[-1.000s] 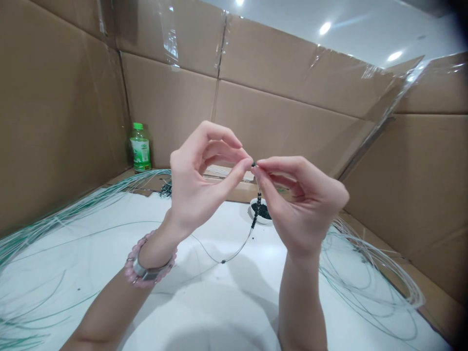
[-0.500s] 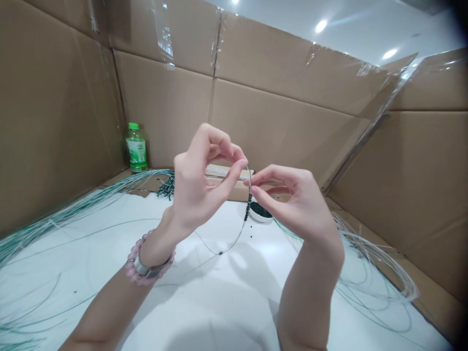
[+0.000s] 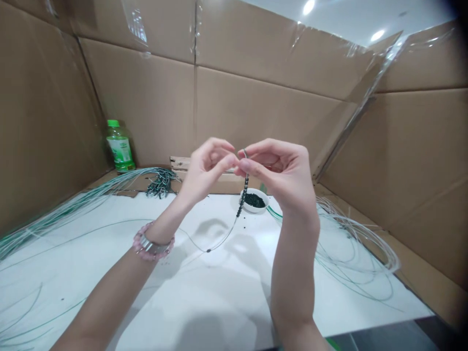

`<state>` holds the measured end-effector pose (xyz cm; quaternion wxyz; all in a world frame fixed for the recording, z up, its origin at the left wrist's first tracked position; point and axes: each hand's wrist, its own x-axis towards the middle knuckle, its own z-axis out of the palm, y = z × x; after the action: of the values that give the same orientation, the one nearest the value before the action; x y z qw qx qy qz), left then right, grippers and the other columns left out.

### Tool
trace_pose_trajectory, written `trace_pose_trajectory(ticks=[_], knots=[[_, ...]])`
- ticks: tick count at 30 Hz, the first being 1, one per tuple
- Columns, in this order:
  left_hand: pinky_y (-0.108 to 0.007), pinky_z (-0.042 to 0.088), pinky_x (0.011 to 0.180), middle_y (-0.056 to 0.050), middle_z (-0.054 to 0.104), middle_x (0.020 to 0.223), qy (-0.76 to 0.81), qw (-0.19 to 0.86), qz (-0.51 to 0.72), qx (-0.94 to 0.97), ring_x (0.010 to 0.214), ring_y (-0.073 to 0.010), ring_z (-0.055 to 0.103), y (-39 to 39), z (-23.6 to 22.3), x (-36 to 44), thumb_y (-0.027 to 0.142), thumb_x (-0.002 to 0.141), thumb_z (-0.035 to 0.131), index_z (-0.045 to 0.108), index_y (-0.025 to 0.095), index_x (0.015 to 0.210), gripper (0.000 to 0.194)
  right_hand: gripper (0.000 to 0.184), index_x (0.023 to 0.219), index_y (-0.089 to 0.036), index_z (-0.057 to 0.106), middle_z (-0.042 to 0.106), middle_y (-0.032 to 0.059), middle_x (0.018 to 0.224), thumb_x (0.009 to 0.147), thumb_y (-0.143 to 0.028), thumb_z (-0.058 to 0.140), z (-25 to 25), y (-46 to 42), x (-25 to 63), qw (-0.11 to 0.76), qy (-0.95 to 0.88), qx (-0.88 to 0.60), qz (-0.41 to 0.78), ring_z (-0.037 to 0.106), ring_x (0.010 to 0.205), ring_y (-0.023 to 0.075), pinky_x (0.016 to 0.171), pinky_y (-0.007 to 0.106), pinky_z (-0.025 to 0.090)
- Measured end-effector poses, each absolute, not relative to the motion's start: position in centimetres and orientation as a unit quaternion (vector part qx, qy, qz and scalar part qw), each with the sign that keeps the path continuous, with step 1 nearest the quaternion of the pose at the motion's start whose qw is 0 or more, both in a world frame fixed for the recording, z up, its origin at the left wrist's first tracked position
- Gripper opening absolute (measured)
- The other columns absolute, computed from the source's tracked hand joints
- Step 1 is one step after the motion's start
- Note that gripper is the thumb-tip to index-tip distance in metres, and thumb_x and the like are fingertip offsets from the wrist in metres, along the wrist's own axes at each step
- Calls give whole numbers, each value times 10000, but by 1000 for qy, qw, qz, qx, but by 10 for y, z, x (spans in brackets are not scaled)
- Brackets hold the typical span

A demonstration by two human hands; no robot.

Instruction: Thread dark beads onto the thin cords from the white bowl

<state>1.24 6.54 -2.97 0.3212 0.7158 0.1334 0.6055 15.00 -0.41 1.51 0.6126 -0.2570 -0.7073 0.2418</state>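
Both hands are raised just above and left of the white bowl (image 3: pixel 252 210) of black beads, close together. Right hand (image 3: pixel 274 168): closed to a pinch, thumb and fingers gripping the top of the beaded wire (image 3: pixel 243 195). Left hand (image 3: pixel 208 170): fingers curled, thumb tip next to the right hand's fingers; cannot tell whether it also grips the wire. Wire hangs from the pinch, its beads just left of the bowl, then runs as a thin bare length toward the near side of the bowl, carrying one lone bead (image 3: pixel 208 250). Margins: white table (image 3: pixel 219 302) below the forearms, wire coils (image 3: pixel 351 263) right of the bowl, wire bundle (image 3: pixel 73 209) left of it, cardboard wall (image 3: pixel 256 112) behind it, well apart from the hands
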Motion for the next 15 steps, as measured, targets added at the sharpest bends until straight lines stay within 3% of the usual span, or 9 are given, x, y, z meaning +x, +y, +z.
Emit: trace_pose_trajectory(ticks=[2, 5, 10, 15], knots=[[-250, 528, 776, -60, 700, 971, 222, 308, 451, 808, 875, -148, 667, 85, -56, 24, 370, 905, 500, 568, 165, 973, 226, 132, 733, -189, 644, 703, -65, 628, 692, -184, 770, 16, -5, 151, 622, -698, -264, 238, 700, 575, 101, 552, 187, 591], [-289, 518, 739, -61, 693, 788, 257, 304, 312, 863, 758, -179, 654, 101, -105, 44, 312, 846, 586, 647, 128, 812, 197, 128, 711, -211, 603, 693, -83, 629, 748, -183, 722, 17, -6, 152, 649, -690, -230, 224, 696, 574, 88, 559, 182, 593], [-347, 534, 801, -51, 657, 914, 286, 292, 183, 894, 839, -155, 628, 104, -166, 62, 368, 879, 600, 633, 121, 946, 257, 137, 774, -248, 614, 690, -57, 654, 881, -333, 611, 16, -9, 155, 628, -716, -274, 130, 685, 584, 90, 580, 196, 597], [-394, 521, 865, -58, 644, 996, 287, 287, 126, 905, 924, -174, 617, 107, -186, 66, 369, 889, 591, 626, 127, 994, 267, 34, 833, -306, 653, 685, -41, 657, 843, -337, 662, 14, -10, 158, 613, -719, -327, 15, 682, 558, 151, 550, 283, 628]])
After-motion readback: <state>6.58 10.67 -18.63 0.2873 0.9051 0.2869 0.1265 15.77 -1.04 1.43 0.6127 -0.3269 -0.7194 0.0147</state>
